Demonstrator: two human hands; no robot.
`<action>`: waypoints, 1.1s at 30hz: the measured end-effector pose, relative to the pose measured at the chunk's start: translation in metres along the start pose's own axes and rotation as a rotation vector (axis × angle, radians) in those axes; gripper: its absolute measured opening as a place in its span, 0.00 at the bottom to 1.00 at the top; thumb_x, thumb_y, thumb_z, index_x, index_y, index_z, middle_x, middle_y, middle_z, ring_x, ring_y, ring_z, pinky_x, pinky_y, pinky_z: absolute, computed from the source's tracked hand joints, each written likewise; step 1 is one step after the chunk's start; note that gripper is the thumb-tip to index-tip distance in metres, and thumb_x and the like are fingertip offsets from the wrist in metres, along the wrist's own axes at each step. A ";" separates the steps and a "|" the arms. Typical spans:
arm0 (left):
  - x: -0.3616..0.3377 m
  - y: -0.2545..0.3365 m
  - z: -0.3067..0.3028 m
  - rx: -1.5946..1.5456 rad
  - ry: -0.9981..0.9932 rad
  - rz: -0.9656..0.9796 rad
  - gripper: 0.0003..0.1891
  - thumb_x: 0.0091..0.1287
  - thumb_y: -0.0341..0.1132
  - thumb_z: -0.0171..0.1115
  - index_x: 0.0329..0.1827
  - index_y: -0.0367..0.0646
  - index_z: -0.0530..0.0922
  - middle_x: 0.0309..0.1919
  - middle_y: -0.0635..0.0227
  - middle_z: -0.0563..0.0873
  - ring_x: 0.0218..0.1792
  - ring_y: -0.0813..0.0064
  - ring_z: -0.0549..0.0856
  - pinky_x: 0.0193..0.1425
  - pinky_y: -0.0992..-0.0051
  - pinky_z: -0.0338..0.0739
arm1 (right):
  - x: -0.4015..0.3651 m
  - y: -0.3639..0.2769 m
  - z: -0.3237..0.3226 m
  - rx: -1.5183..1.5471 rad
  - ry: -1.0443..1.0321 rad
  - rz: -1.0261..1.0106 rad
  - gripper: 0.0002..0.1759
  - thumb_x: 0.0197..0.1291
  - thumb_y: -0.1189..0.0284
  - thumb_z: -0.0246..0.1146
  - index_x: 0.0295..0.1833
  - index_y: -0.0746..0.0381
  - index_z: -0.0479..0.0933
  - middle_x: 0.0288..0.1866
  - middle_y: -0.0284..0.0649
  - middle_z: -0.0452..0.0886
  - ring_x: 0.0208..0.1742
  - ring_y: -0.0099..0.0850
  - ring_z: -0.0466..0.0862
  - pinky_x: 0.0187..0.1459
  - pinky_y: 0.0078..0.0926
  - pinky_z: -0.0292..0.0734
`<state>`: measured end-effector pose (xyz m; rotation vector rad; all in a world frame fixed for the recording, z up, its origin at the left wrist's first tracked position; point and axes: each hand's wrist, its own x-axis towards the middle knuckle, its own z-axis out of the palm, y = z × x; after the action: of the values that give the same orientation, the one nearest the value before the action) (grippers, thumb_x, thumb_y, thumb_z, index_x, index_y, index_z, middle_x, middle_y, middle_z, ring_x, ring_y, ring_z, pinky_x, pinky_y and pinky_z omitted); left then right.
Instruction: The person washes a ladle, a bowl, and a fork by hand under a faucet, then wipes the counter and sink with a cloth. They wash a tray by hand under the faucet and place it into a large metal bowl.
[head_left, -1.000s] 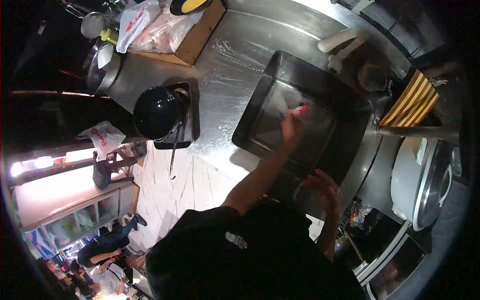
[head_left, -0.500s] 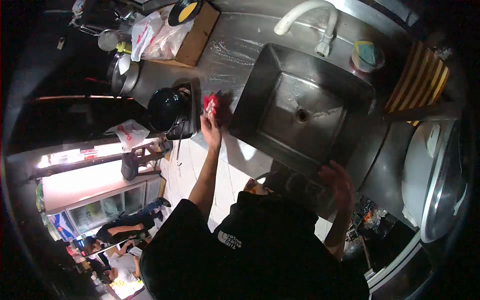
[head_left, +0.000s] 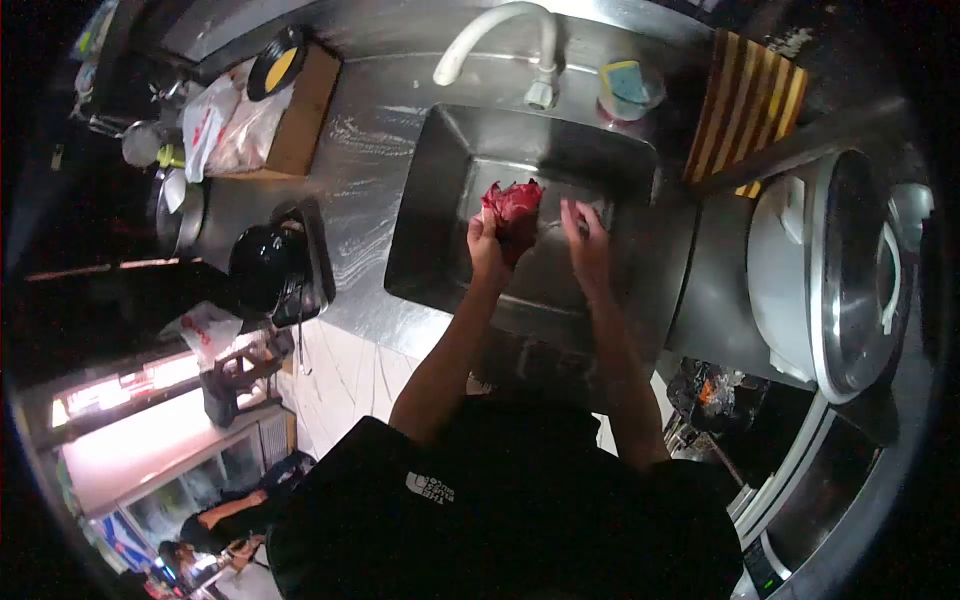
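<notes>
Over the sink (head_left: 425, 200), my left hand (head_left: 486, 250) is closed on a crumpled red cloth (head_left: 513, 208), which bunches up above the fingers. A short gap to the right of the cloth, my right hand (head_left: 588, 238) is raised with fingers apart and nothing visible in it. The hand is slightly blurred. Part of the sink floor is hidden behind the cloth and both hands.
A white faucet (head_left: 545, 60) arches at the sink's back edge, beside a bowl with a sponge (head_left: 626, 82). A striped cloth (head_left: 748, 105) and a large white lidded pot (head_left: 775, 260) stand right. Left are a cardboard box (head_left: 305, 110) and a black pot (head_left: 262, 265).
My left hand has carried the red cloth from the counter left of the sink to above the basin. My right hand has come up from the front edge to beside it. The view has shifted.
</notes>
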<state>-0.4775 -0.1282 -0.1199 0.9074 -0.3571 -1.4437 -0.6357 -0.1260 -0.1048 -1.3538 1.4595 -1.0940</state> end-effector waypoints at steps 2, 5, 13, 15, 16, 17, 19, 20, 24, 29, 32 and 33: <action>0.001 -0.001 -0.005 -0.044 0.014 -0.105 0.14 0.69 0.42 0.53 0.48 0.40 0.74 0.43 0.64 0.81 0.41 0.72 0.80 0.47 0.66 0.75 | 0.017 0.018 0.018 0.041 0.034 0.023 0.25 0.66 0.54 0.51 0.55 0.64 0.72 0.53 0.41 0.75 0.54 0.33 0.75 0.56 0.33 0.68; 0.016 -0.016 -0.023 0.199 0.078 -0.061 0.13 0.70 0.40 0.51 0.49 0.40 0.74 0.43 0.62 0.81 0.41 0.68 0.81 0.47 0.68 0.75 | 0.022 0.059 0.053 0.618 -0.097 0.254 0.24 0.66 0.55 0.53 0.56 0.62 0.71 0.55 0.40 0.74 0.53 0.32 0.75 0.55 0.32 0.69; 0.027 -0.037 -0.058 0.548 -0.075 0.167 0.11 0.66 0.31 0.51 0.47 0.35 0.76 0.46 0.56 0.80 0.47 0.64 0.79 0.52 0.68 0.72 | 0.000 0.024 0.117 1.198 0.041 0.660 0.24 0.64 0.58 0.55 0.63 0.57 0.65 0.57 0.40 0.73 0.48 0.28 0.76 0.45 0.27 0.74; 0.013 0.011 -0.046 0.494 -0.109 0.149 0.11 0.62 0.27 0.52 0.47 0.36 0.76 0.46 0.56 0.80 0.48 0.62 0.79 0.53 0.67 0.72 | 0.001 0.032 0.119 1.047 0.026 0.549 0.27 0.64 0.58 0.56 0.65 0.56 0.63 0.58 0.40 0.72 0.49 0.28 0.75 0.44 0.27 0.75; 0.007 0.030 -0.046 0.521 -0.077 0.159 0.12 0.61 0.25 0.52 0.47 0.37 0.76 0.46 0.56 0.80 0.48 0.61 0.79 0.53 0.67 0.72 | 0.002 0.041 0.120 0.913 -0.006 0.436 0.29 0.63 0.58 0.57 0.67 0.55 0.60 0.60 0.39 0.71 0.50 0.29 0.75 0.44 0.27 0.75; 0.000 0.048 -0.046 0.549 -0.044 0.168 0.13 0.60 0.24 0.52 0.47 0.37 0.76 0.46 0.56 0.80 0.48 0.61 0.79 0.53 0.67 0.72 | 0.010 0.057 0.112 0.775 -0.057 0.538 0.31 0.63 0.59 0.57 0.68 0.56 0.58 0.63 0.40 0.67 0.55 0.31 0.72 0.47 0.27 0.75; -0.015 0.079 -0.073 0.691 -0.133 0.123 0.18 0.53 0.19 0.51 0.48 0.39 0.77 0.47 0.56 0.80 0.50 0.59 0.78 0.54 0.66 0.71 | 0.023 0.101 0.105 0.782 -0.117 0.528 0.24 0.63 0.65 0.56 0.64 0.55 0.62 0.52 0.36 0.68 0.46 0.27 0.72 0.40 0.25 0.75; -0.023 0.096 -0.084 0.746 -0.139 0.117 0.20 0.51 0.18 0.51 0.48 0.39 0.77 0.47 0.56 0.80 0.51 0.58 0.78 0.55 0.65 0.71 | 0.033 0.138 0.111 0.728 -0.086 0.394 0.21 0.63 0.66 0.54 0.62 0.54 0.65 0.45 0.34 0.71 0.39 0.24 0.74 0.37 0.25 0.75; -0.054 0.139 -0.083 0.970 -0.255 0.406 0.24 0.43 0.17 0.51 0.47 0.42 0.78 0.47 0.58 0.81 0.49 0.55 0.78 0.55 0.63 0.71 | 0.068 0.203 0.117 0.063 -0.114 0.078 0.21 0.64 0.64 0.50 0.62 0.54 0.67 0.42 0.37 0.76 0.35 0.27 0.76 0.38 0.31 0.77; -0.061 0.165 -0.107 1.033 -0.289 0.416 0.22 0.43 0.18 0.53 0.44 0.44 0.78 0.43 0.62 0.82 0.48 0.57 0.79 0.59 0.61 0.67 | 0.043 0.195 0.107 -0.665 -0.390 0.186 0.21 0.65 0.59 0.49 0.59 0.57 0.69 0.42 0.41 0.77 0.36 0.31 0.77 0.41 0.34 0.76; -0.067 0.177 -0.116 1.057 -0.271 0.348 0.19 0.45 0.19 0.54 0.42 0.45 0.79 0.40 0.64 0.83 0.47 0.59 0.80 0.62 0.60 0.64 | 0.058 0.184 0.090 -0.679 -0.349 0.243 0.21 0.65 0.57 0.49 0.57 0.58 0.70 0.40 0.41 0.78 0.36 0.32 0.78 0.41 0.34 0.75; -0.067 0.177 -0.123 1.057 -0.248 0.307 0.19 0.46 0.19 0.55 0.41 0.45 0.79 0.39 0.64 0.83 0.46 0.60 0.80 0.61 0.61 0.65 | 0.064 0.182 0.083 -0.684 -0.317 0.259 0.21 0.65 0.56 0.49 0.56 0.58 0.71 0.40 0.41 0.78 0.36 0.32 0.78 0.41 0.34 0.75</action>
<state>-0.2782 -0.0474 -0.0515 1.4093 -1.4641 -1.0295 -0.6075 -0.1881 -0.3036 -1.6354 1.7727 -0.1866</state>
